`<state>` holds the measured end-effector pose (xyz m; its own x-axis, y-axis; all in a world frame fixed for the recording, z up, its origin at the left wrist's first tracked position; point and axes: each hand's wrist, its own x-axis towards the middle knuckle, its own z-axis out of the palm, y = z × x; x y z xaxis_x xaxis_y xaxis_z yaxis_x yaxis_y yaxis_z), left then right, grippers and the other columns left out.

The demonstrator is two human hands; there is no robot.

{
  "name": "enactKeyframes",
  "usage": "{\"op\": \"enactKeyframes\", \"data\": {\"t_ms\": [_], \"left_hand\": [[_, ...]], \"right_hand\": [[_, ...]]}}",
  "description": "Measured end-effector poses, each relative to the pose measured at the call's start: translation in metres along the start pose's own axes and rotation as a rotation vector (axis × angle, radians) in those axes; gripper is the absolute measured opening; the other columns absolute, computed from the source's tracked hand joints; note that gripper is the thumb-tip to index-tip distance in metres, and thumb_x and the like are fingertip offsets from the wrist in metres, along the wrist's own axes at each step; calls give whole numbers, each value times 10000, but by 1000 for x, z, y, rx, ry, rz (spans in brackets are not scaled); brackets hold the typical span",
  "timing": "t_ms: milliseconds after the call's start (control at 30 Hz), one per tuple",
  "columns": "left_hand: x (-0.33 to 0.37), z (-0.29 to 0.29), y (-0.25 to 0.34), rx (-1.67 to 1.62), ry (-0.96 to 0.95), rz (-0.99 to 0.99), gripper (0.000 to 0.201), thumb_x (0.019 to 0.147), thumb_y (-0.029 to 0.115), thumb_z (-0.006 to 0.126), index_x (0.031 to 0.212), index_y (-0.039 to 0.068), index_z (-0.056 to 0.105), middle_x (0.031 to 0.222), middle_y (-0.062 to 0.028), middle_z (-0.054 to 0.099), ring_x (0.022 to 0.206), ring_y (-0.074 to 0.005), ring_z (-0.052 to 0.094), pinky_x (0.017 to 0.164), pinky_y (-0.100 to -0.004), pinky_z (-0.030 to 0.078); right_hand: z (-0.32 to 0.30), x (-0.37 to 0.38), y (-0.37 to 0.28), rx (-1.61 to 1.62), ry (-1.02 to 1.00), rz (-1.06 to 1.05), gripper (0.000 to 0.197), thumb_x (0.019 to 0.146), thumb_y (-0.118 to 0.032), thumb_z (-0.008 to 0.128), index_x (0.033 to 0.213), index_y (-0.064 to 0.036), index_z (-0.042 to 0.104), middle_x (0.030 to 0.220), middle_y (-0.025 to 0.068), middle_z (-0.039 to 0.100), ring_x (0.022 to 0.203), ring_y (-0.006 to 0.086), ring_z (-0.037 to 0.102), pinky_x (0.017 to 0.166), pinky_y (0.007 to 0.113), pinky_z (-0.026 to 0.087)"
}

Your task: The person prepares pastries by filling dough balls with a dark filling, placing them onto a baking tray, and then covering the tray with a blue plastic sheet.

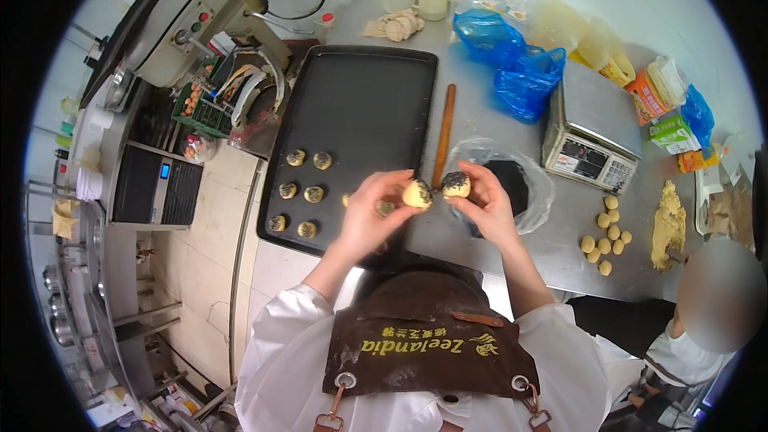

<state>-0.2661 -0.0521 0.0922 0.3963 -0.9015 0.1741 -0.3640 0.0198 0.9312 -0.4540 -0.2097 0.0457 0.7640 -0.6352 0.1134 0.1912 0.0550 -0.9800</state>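
My left hand is closed around a pale dough ball with dark seeds on part of it. A second seeded dough ball is pinched between the fingertips of my right hand. Both balls are raised close together, above the right edge of a black baking tray. Rows of seed-topped dough balls sit on the tray's near half, some hidden behind my left hand. Just right of my right hand, a plastic-lined bowl holds something dark, likely the seeds.
A wooden rolling pin lies beside the tray. Plain dough balls and a dough strip rest at the right, near another person. A scale and blue plastic bags stand behind; a mixer is at left.
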Motion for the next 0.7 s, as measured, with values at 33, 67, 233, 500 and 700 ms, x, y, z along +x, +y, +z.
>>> {"op": "enactKeyframes", "data": {"t_ms": [33,67,233,500,700], "left_hand": [[-2,-11,3,17,20,4,531,830,27,809,1316,25,593,1156,-92,657,1019,-197,717,887,-325,592],[-4,-23,5,49,32,29,535,827,28,812,1315,25,592,1155,-97,653,1025,-203,716,892,-331,598],[-15,-61,2,45,74,109,550,810,10,820,1309,19,587,1157,-114,639,1032,-222,714,902,-338,613],[-10,-63,16,108,19,309,498,809,16,823,1260,5,613,1178,-124,640,1047,-232,702,891,-328,618],[-12,-58,28,164,9,378,490,804,15,827,1248,-3,620,1198,-143,644,1047,-242,706,873,-333,623]], "right_hand": [[9,2,6,-46,58,13,568,893,56,717,1410,-17,491,1222,98,640,1114,178,649,964,325,535],[18,1,10,-11,115,17,563,894,61,713,1406,-18,494,1225,97,641,1118,180,649,959,320,535],[52,-14,0,60,306,-17,557,902,69,702,1406,-13,480,1212,97,656,1113,181,652,957,300,528],[-35,-42,73,-430,712,84,492,877,-14,775,1296,7,519,1176,96,615,1023,151,672,851,276,566],[-43,-31,95,-733,709,93,490,797,-188,852,1181,2,614,1116,117,652,951,236,663,846,355,536]]}}
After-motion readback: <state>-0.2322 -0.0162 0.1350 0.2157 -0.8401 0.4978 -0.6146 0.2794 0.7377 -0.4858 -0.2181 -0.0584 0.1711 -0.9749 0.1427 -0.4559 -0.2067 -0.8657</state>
